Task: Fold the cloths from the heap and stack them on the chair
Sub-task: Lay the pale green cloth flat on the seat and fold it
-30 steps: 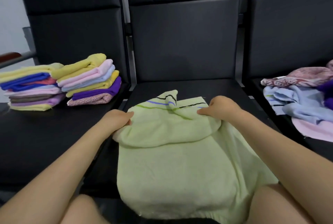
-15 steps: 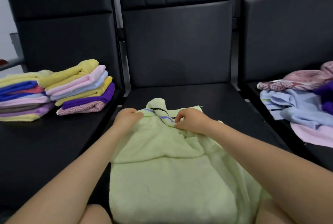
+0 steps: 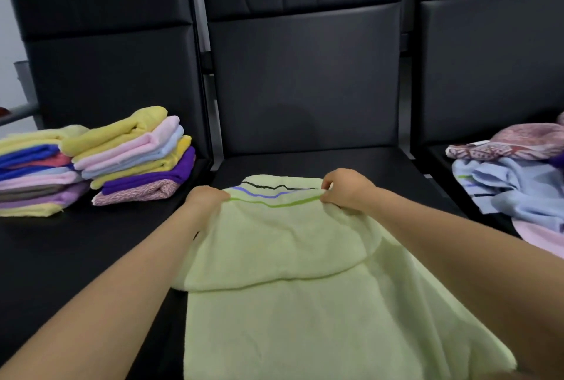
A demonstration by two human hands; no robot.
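Note:
A pale green cloth (image 3: 287, 303) with green, blue and black stripes along its far edge lies spread over the middle black chair seat (image 3: 381, 162) and hangs toward me. My left hand (image 3: 206, 199) grips its far left corner. My right hand (image 3: 346, 188) pinches the far right corner, so the striped edge is stretched between them. On the left chair seat (image 3: 76, 245) stand two stacks of folded cloths, one (image 3: 137, 155) with a yellow cloth on top and one (image 3: 33, 169) at the frame's left edge. The unfolded heap (image 3: 515, 178) of pink, light blue and patterned cloths lies on the right chair.
Three black padded chairs stand side by side, with tall backrests (image 3: 305, 74) behind the seats. A metal armrest (image 3: 18, 111) shows at the far left. My forearms reach over the near edge of the middle seat.
My hands have moved apart along the cloth's striped far edge, pulling it straight and flatter. The camera view shifted slightly.

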